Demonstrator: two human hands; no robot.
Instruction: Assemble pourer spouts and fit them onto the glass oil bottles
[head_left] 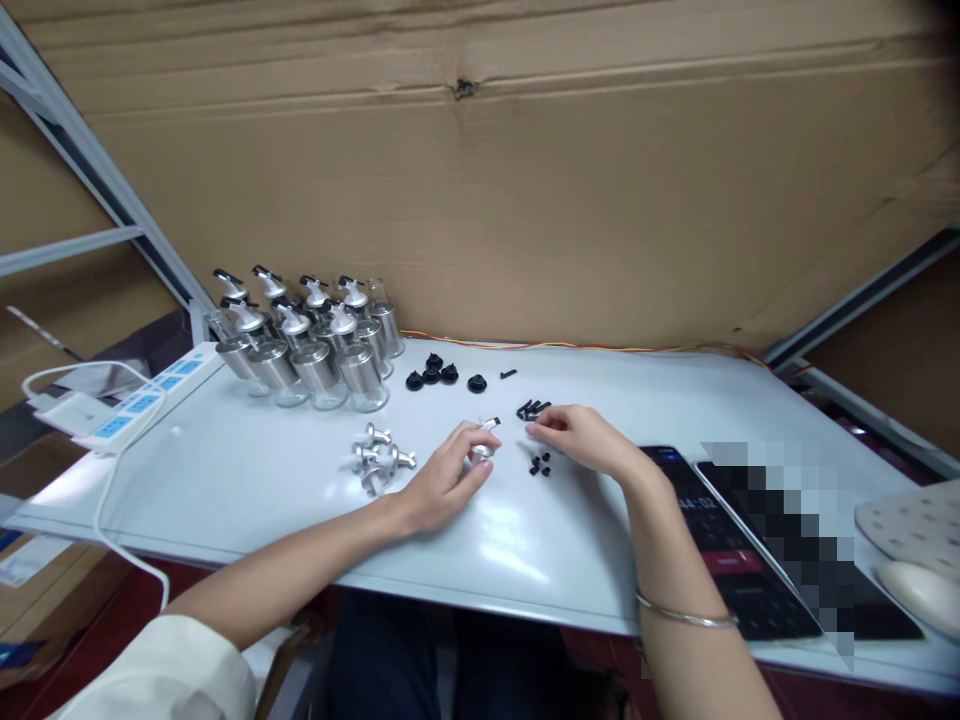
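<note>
Beyond both hands, the view is being closed off by a cardboard wall (525,230). The white table (660,390) is being cut off by the frame to the right of the right hand (581,437). A dark-screened device (742,560) is being partly covered by the right forearm; farther right of that hand, a second device (885,615) is being obscured by pixelated blocks. Ahead and left of the left hand (444,482), rear glass bottles are being hidden by the front bottles (319,375). A silver spout (481,454) is being gripped by the left fingers and mostly covered by them. Just left of that hand, loose spouts (382,460) are being overlapped by one another. At the right fingertips, black levers (527,410) are being partly masked; whether one is being pinched cannot be told. Nearer, below that hand, tiny black pieces (540,464) are being blurred.
</note>
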